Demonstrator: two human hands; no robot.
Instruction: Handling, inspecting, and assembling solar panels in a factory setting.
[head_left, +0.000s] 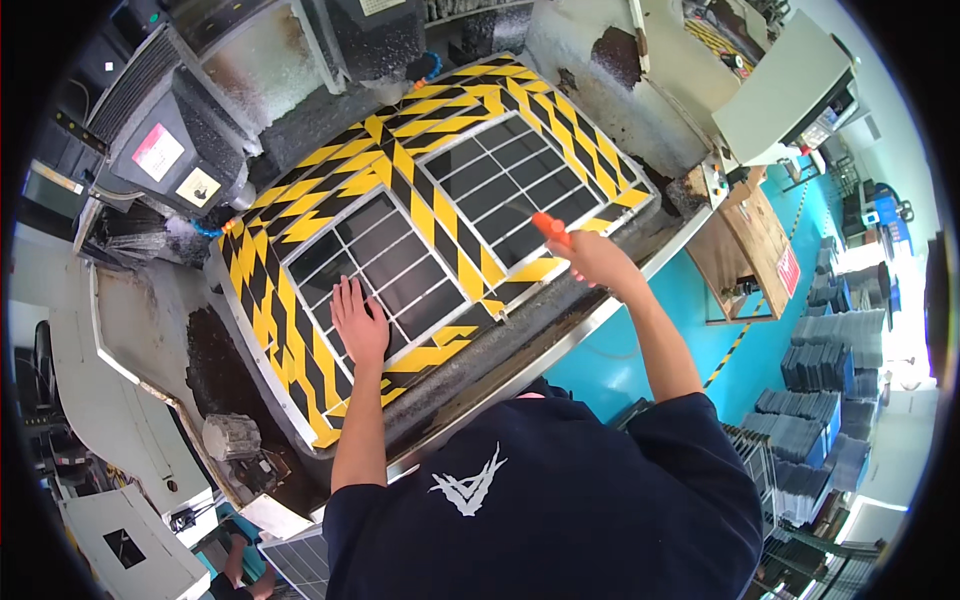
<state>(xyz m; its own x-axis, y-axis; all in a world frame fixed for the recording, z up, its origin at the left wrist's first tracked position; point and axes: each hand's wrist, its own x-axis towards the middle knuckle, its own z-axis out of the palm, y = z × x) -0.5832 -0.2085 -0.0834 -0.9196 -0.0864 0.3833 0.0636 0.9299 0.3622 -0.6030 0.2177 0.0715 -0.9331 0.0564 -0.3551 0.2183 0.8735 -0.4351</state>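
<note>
In the head view, the left panel (405, 270) and the right panel (495, 178), dark sheets crossed by pale grid lines, lie side by side on the striped bed (435, 215), the left panel toward the bed's left edge and the right panel toward its right edge. They look thin, flat and stiff, probably smooth enough to slide under a fingertip, and perhaps brittle, so they would be best held by opposite edges, without bending or pressing the middle; each is likely fairly light for its width.

The left hand (358, 322) lies palm down, fingers straight and close together, flat on the left panel near its front left corner, gripping nothing. The right hand (598, 258), well apart from the left, is curled around an orange tool (550, 228) above the front edge of the bed, the tool's end pointing over the right panel. The fist covers much of it; it may be a small air gun, and whether its end touches the panel I cannot tell.
</note>
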